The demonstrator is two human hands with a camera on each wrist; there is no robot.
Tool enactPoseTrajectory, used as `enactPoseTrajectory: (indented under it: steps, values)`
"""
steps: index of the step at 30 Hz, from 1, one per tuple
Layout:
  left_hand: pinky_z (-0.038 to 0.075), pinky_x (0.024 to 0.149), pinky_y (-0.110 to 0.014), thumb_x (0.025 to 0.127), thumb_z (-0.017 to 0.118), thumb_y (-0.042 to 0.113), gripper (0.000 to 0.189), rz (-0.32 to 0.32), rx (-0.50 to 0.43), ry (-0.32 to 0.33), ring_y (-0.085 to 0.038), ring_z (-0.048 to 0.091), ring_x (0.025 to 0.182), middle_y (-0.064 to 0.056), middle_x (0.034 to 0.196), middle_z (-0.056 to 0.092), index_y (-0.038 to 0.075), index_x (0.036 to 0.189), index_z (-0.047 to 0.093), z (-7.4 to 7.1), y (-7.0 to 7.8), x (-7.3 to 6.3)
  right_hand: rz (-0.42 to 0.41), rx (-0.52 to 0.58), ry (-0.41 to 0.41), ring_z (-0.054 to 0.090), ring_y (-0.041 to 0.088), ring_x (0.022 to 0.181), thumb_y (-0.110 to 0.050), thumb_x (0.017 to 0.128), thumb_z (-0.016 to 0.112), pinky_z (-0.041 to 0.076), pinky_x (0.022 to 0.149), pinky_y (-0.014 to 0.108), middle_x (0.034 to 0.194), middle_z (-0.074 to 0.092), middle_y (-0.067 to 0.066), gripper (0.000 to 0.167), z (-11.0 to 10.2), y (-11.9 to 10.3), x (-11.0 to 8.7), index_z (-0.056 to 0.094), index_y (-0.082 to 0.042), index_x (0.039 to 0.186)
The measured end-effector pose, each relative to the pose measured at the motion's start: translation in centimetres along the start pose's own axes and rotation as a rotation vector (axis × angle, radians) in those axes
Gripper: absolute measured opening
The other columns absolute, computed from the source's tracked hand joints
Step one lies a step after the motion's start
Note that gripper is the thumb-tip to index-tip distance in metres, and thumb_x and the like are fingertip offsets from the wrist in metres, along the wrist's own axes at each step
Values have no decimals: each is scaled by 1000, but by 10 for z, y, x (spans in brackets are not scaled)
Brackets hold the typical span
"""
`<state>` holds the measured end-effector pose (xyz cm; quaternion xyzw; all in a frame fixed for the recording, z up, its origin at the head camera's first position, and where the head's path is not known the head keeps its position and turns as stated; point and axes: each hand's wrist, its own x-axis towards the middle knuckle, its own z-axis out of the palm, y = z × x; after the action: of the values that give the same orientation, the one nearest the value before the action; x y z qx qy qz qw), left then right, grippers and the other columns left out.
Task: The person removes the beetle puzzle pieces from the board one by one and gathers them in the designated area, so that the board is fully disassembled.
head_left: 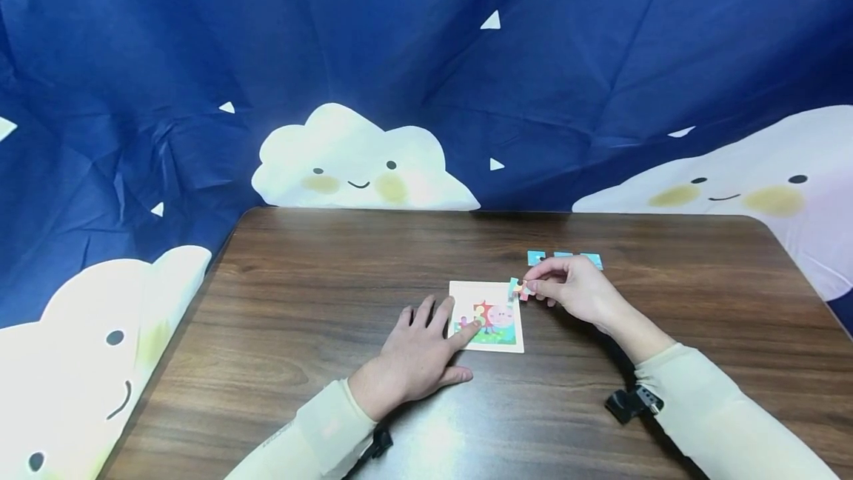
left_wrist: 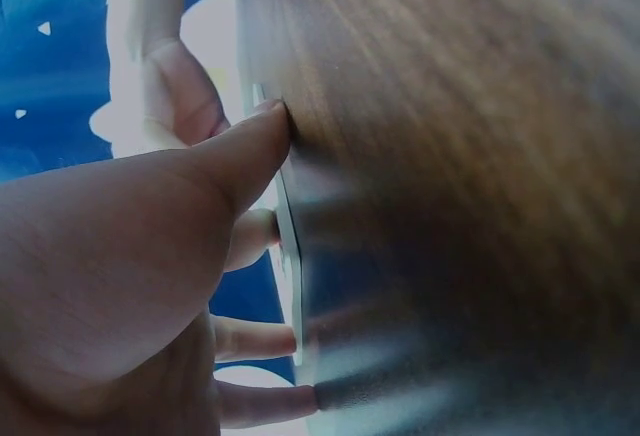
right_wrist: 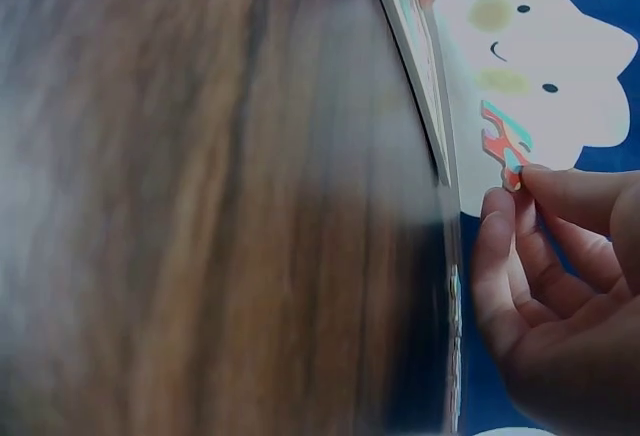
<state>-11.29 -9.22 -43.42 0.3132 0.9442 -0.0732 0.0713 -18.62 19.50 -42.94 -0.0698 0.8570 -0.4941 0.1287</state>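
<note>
A square puzzle board (head_left: 486, 286) with a pale frame lies on the table, its lower part filled with a colourful picture. My left hand (head_left: 421, 358) rests flat at the board's left side, fingers spread, index fingertip on the picture. In the left wrist view, the left thumb (left_wrist: 240, 156) stands out near the board's edge. My right hand (head_left: 576, 291) pinches a red and light-blue puzzle piece (right_wrist: 508, 146) between thumb and fingertips. That piece is held up over the board's upper right corner, and the right wrist view shows it raised above the table.
Behind the right hand, several blue puzzle pieces (head_left: 536, 258) lie in a row, partly hidden by that hand. The brown wooden table (head_left: 320, 280) reaches back to a blue curtain (head_left: 413, 35) printed with white clouds.
</note>
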Motion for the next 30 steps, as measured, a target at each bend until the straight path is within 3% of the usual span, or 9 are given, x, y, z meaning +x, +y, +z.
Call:
enactPoseTrajectory:
  steps: [10,16,24,30]
  values:
    - [49,112,-56,101,56,71,70,-2,28,22,-40,49,151,-14,167,43,44,164,42,-1,1,-1,-24,7,26,68,13,73,-4,99,74,59,64,29,92,79,13,16,-9,7,1,76,7,110]
    - [49,112,-56,100,56,71,71,-2,33,23,-39,49,151,-14,167,43,45,164,42,-1,2,-1,-37,-19,44,69,10,72,1,98,72,60,64,29,112,78,22,11,-13,14,3,76,8,106]
    - [49,114,-56,101,56,71,72,-4,27,2,-40,48,151,-15,168,42,45,166,40,-2,1,1,-30,-90,51,67,11,71,4,98,70,60,62,29,104,78,21,10,-16,14,8,75,9,105]
    - [49,114,-56,101,55,71,72,0,21,-3,-40,48,152,-15,168,42,45,166,40,-2,0,1,-30,-82,35,68,11,69,5,99,70,61,61,29,97,77,20,10,-18,16,10,74,12,105]
